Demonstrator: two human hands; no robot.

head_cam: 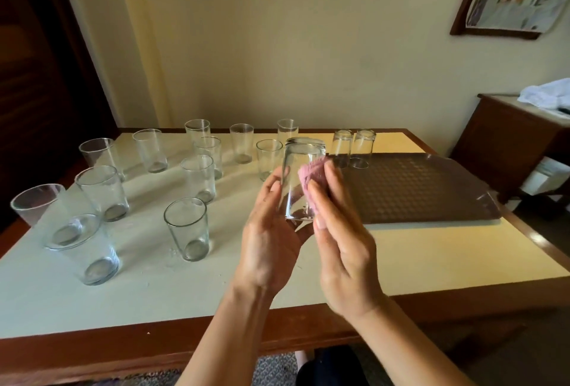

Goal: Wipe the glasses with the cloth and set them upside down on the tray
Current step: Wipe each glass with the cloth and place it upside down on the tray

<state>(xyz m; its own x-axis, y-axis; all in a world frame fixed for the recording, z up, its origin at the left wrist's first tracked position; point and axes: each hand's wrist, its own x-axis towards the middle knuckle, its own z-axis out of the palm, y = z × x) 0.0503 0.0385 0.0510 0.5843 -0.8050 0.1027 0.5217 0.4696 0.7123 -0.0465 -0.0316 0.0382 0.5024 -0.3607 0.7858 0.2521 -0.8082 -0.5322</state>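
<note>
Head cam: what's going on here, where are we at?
A person is wiping a glass held over the table. The left hand grips the glass while the right hand presses a pink cloth against its side. Two glasses already stand upside down at the far left corner of the brown tray. About a dozen upright glasses wait on the table to the left of the tray.

Above the table (401,262), the left hand (271,237) grips a glass (300,182) while the right hand (342,243) presses a pink cloth (311,174) against it. Two glasses (354,146) stand, seemingly upside down, on the dark tray (425,191).
</note>
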